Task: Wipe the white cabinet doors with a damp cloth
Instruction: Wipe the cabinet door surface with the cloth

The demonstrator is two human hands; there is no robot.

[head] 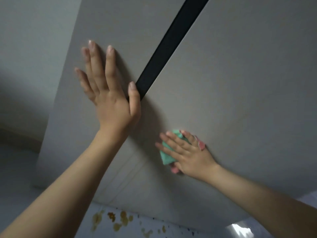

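A white cabinet door (231, 86) fills most of the view, seen from below at a slant. A black strip (169, 42) runs diagonally between the doors. My left hand (109, 86) lies flat on the left door with fingers straight and spread, its thumb beside the strip's lower end. My right hand (187, 152) presses a folded green and pink cloth (167, 154) flat against the door, fingers straight over it. The cloth shows at the fingertips and under the palm; the rest is hidden by the hand.
A pale wall (34, 48) stands to the left of the cabinet. Below the cabinet's bottom edge is a tiled wall (123, 219) with yellow and dark splatter marks. A bright reflection (240, 229) shows at the lower right.
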